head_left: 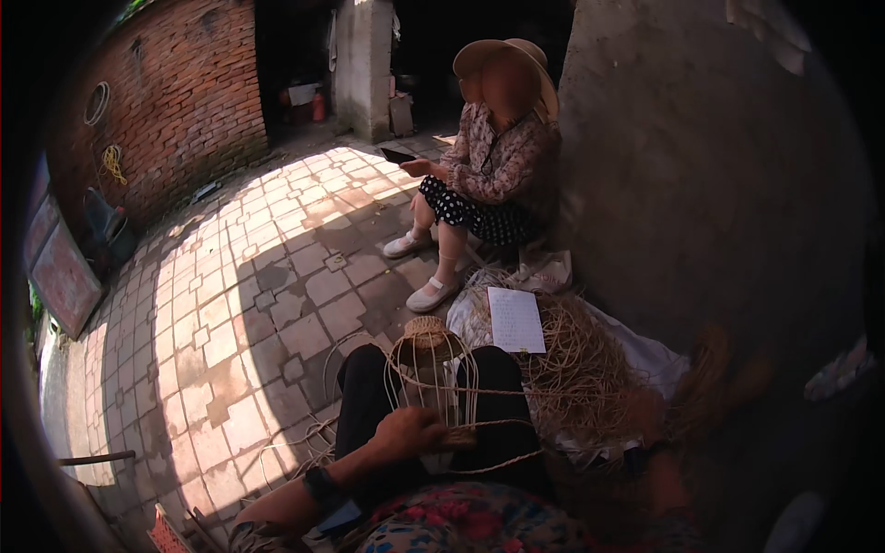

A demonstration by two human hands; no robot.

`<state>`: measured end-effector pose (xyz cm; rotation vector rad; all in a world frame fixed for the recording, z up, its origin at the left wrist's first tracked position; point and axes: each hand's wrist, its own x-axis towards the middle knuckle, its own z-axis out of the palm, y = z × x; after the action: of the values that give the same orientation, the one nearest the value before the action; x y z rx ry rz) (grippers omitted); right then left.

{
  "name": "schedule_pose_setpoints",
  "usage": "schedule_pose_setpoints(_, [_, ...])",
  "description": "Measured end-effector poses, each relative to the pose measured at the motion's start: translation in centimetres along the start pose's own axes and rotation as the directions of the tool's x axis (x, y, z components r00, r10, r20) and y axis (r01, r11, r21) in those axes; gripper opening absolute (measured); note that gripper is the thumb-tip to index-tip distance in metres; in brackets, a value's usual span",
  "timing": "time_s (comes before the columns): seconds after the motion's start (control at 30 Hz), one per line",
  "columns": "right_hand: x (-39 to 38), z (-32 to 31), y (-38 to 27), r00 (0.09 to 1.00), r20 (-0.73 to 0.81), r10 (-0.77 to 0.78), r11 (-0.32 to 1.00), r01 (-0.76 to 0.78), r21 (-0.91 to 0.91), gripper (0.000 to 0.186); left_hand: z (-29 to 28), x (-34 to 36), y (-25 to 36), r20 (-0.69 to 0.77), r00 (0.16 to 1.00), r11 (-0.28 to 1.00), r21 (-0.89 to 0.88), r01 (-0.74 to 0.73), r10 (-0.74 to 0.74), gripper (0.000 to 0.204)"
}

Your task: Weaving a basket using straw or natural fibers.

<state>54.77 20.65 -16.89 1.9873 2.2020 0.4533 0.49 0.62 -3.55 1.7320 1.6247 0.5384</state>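
My left hand (413, 427) is curled on the lower part of a cage-like wicker frame (431, 359), which rests on my lap between my dark-trousered legs. The frame has thin upright ribs and a woven knob on top. Pale twisted cord (502, 456) stretches from it toward the right. My right hand (645, 415) is out to the right in shadow at the pile of straw strands (585, 359), where a cord runs to it; its fingers are too dim to make out. A white written sheet (514, 318) lies on the pile.
A person in a straw hat (493, 175) sits ahead against a grey wall (701, 166), holding a dark flat object. Paving (277, 276) stretches left toward a brick wall (184, 101) with hanging coils and a leaning board (64, 267). A white sack (645, 355) lies under the straw.
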Motion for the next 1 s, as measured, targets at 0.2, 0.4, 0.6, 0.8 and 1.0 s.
schedule_pose_setpoints(0.2, [1.9,-8.2,-5.2,0.952,-0.284,0.119,0.923,0.000,0.385,0.026,-0.1,-1.4,-1.2,0.024,0.967,0.922,-0.294,0.250,-0.255,0.031])
schedule_pose_setpoints(0.4, [-3.2,-25.1,-23.2,0.725,-0.526,-0.445,0.357,0.682,0.638,0.036,-1.5,-0.5,-0.1,0.186,0.948,0.840,-0.443,0.314,-0.257,0.029])
schedule_pose_setpoints(0.6, [-3.2,-23.1,-24.6,0.741,-0.233,-0.629,0.098,0.373,0.922,0.025,-2.8,-1.5,0.1,0.187,0.975,0.856,-0.478,0.199,-0.122,0.027])
schedule_pose_setpoints(0.8, [-0.8,-17.5,-12.0,0.932,-0.347,-0.101,0.955,0.189,0.228,0.016,-1.5,-1.8,1.8,-0.419,0.867,0.963,0.099,-0.252,0.270,0.011])
schedule_pose_setpoints(1.0, [-7.5,-23.3,-22.7,0.472,0.267,-0.840,0.033,-0.446,0.894,0.047,0.5,-1.3,0.6,-0.246,0.894,0.917,0.242,-0.316,0.373,0.012])
